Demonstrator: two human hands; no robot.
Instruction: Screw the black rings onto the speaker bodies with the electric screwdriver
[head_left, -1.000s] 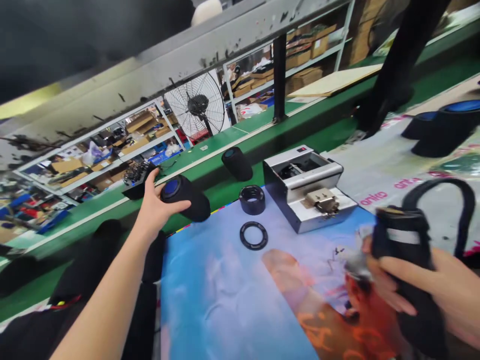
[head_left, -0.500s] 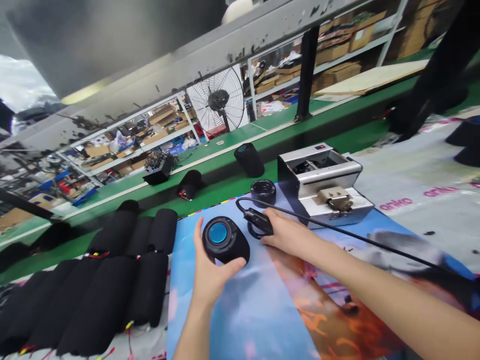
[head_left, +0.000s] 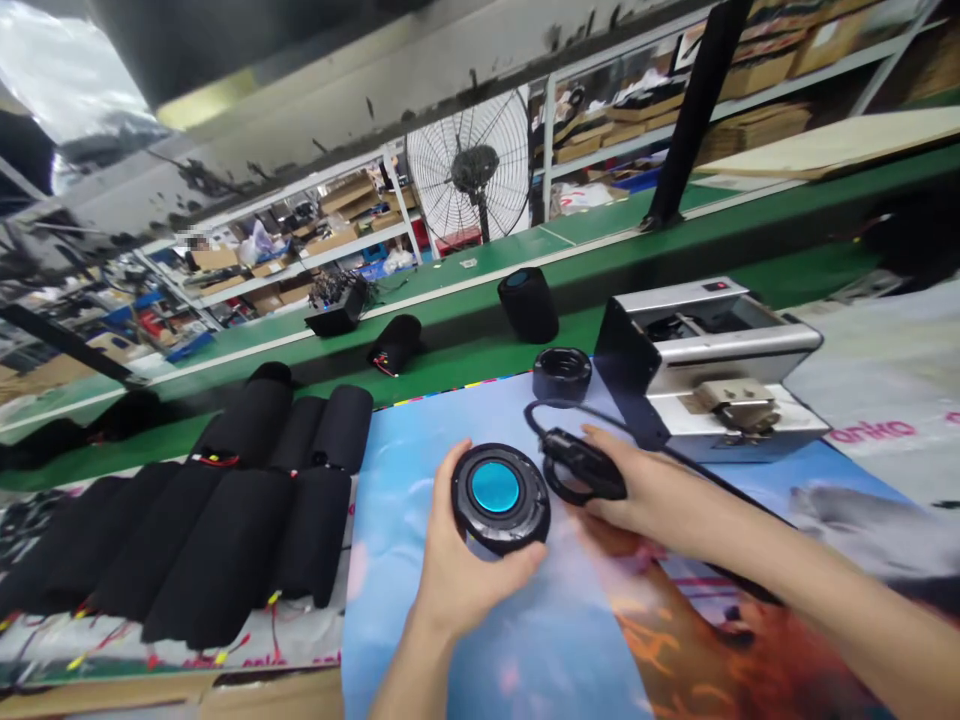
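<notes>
My left hand (head_left: pixel 476 555) is wrapped round a black cylindrical speaker (head_left: pixel 499 535), fingers on its left side and thumb at its lower right. The speaker's round end, with a shiny blue disc in a black ring, faces up toward me. Just to the right, my right hand (head_left: pixel 630 480) grips a black corded handheld device (head_left: pixel 581 462); its cable loops up and back past my wrist. Part of a dark ring shows under that device, close to the speaker. Behind it sits a thick black ring (head_left: pixel 561 375) on the blue printed sheet (head_left: pixel 405 560).
A silver metal machine (head_left: pixel 720 370) stands at the right. Several black fabric-covered cylinders (head_left: pixel 225 540) with coloured wires lie at the left. On the green bench, another speaker (head_left: pixel 529 305) stands near a wired cylinder (head_left: pixel 396 343). A large fan (head_left: pixel 472 168) is behind.
The speaker has tipped so its blue end faces me more squarely, and my left hand has closed in on it. The whole view has shifted; my right hand still holds the corded device.
</notes>
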